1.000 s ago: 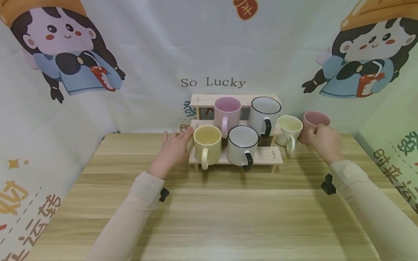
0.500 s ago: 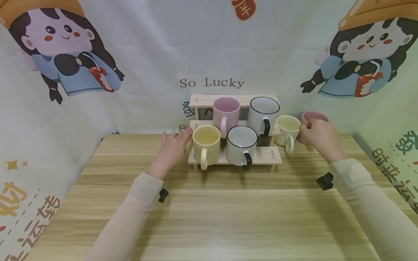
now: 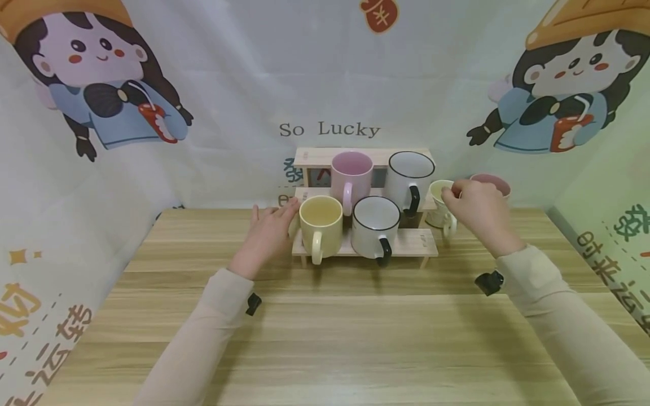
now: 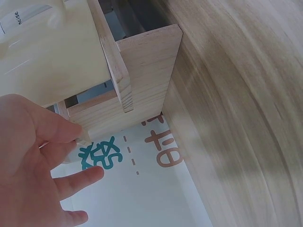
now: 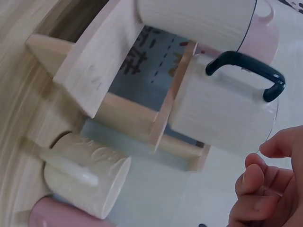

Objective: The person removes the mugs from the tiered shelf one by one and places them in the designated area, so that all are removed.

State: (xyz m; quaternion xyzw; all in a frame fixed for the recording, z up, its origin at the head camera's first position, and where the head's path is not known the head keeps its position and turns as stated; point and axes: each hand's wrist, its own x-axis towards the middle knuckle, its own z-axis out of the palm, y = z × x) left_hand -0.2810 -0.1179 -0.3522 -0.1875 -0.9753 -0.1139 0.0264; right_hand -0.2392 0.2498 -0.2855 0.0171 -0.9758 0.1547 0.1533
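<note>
A tiered wooden shelf stand (image 3: 413, 242) holds a yellow mug (image 3: 322, 231) and a white mug with a black handle (image 3: 376, 225) on its lowest tier. Behind them stand a pink mug (image 3: 351, 180) and another black-handled white mug (image 3: 410, 179). My left hand (image 3: 271, 234) is at the stand's left side; in the left wrist view its fingertips pinch the end of a wooden board (image 4: 84, 139). My right hand (image 3: 479, 214), fingers loosely curled and holding nothing, hovers over a small cream mug (image 5: 85, 175) right of the stand and hides part of it.
Beside the cream mug, a darker pink mug (image 3: 495, 183) stands on the wooden table (image 3: 355, 338), partly behind my right hand. A printed cloth (image 3: 228, 84) hangs close behind the stand and along both sides.
My right hand has moved left from the darker pink mug to above the cream mug, and the mugs have stayed in place. My left hand has stayed at the stand.
</note>
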